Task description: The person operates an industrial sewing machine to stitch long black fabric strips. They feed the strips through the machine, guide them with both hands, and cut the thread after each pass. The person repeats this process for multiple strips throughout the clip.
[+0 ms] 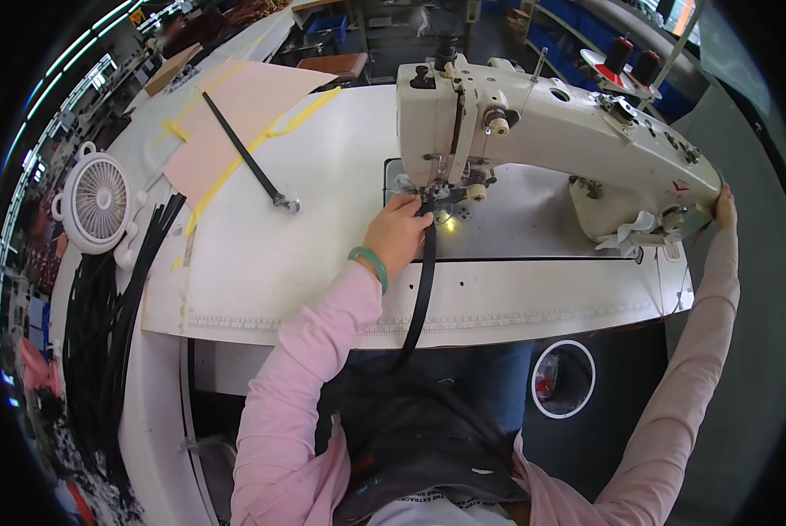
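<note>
A white sewing machine stands on the right half of the white table. Under its needle area, my left hand pinches a black strap, which hangs from there over the table's front edge toward my lap. A small light glows beside the needle, and the strap's end at the presser foot is partly hidden by my fingers. Far to the right, my right hand reaches round the machine's right end, where the handwheel would be; its fingers are mostly hidden behind the housing.
Several black straps hang over the table's left edge, next to a small white fan. A black strip with a clear end lies near a pale pink sheet with yellow tape. Thread spools stand behind the machine; a white-rimmed bin sits below.
</note>
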Demonstrator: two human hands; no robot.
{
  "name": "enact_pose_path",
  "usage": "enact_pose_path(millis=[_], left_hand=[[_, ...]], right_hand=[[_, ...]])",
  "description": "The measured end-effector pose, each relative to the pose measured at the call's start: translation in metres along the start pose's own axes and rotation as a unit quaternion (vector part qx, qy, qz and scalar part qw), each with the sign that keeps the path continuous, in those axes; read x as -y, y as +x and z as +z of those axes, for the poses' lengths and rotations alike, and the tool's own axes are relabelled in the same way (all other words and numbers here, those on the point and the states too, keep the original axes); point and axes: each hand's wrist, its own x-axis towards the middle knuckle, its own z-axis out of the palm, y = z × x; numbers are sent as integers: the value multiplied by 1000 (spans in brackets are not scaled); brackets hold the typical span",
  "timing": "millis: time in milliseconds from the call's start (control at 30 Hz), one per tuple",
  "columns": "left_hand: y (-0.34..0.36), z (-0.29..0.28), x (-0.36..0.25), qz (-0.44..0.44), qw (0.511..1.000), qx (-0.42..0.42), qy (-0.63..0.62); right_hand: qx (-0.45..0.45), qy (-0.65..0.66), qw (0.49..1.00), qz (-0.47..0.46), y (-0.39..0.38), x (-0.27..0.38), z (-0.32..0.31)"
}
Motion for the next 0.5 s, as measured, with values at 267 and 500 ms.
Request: enact_pose_path(millis=[267,500], left_hand=[[-3,-3,3,-11,1000,9,14],[-7,-2,5,13,999,-12,43]], right_hand=[[33,-127,985,-113,-30,31,3],[-18,278,960,-25,-96,6,37]])
